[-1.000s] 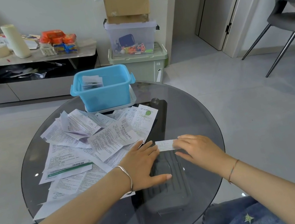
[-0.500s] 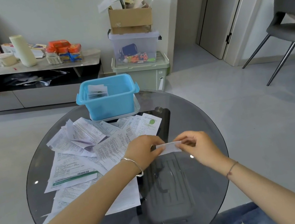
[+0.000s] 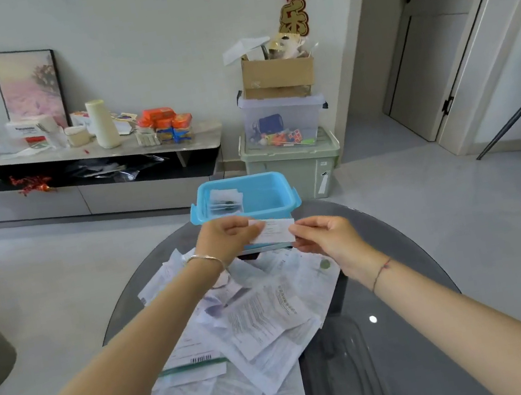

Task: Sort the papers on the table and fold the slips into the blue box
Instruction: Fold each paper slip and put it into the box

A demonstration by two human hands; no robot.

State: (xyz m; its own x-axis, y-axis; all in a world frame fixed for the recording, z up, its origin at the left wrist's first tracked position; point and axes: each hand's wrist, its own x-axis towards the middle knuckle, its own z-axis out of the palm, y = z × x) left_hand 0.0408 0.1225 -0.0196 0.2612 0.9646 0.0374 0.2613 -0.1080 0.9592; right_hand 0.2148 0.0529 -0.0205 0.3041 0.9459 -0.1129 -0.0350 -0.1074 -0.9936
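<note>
The slip (image 3: 273, 229) is up in the air, off the table (image 3: 388, 279), stretched level between both hands just in front of the box (image 3: 242, 178). The left hand (image 3: 224, 238) pinches its left end with curled fingers. The right hand (image 3: 325, 234) pinches its right end between thumb and fingertips. Whether it is already doubled over I cannot tell.

The box stands at the far edge of the table, open on top, with a few slips (image 3: 224, 200) lying against its left wall. The loose papers (image 3: 256, 320) spread in an overlapping heap from just under the hands to the near edge, mostly on the left half.

The slip looks like thin printed paper: nearly weightless, limp along its length, and quick to take a crease wherever it is pressed. It should not break, though a sharp pull from both ends could tear it. A light pinch at the short ends, as now, keeps it flat and leaves the middle free for a fold. To crease it, I judge it best to bring the ends together and run a fingertip along the bend, on the table or against the other hand.

For the drop, one hand at one end is enough. Being so light, it may flutter or catch on the rim, so a release low inside the box, beside the others, seems safer. The glass is likely slick, so the papers will slide rather than lift; an edge or corner is the place to get under them.
</note>
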